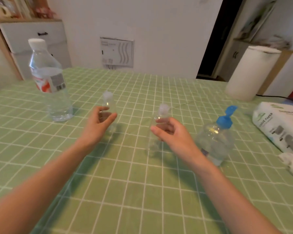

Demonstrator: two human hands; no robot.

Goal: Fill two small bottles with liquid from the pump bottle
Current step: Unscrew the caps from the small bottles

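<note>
Both forearms stretch out over the green checked tablecloth (142, 191), and each hand has its fingers curled round one of the clear little bottles. The left hand (98, 122) grips the left small bottle (110, 105), the right hand (171, 132) the right small bottle (162, 112). Both look empty with their whitish caps on, though blur hides whether they rest on the cloth. The pump bottle (215, 141) with its blue head stands just beside the right wrist, and that closeness worries me: a careless swing of that arm could knock it over. These empty bottles are light and narrow-necked, so once uncapped they could tip, or the pumped liquid could miss and wet the cloth. A big water bottle (49, 85) stands near the left hand, a tissue pack (281, 125) far right.
</note>
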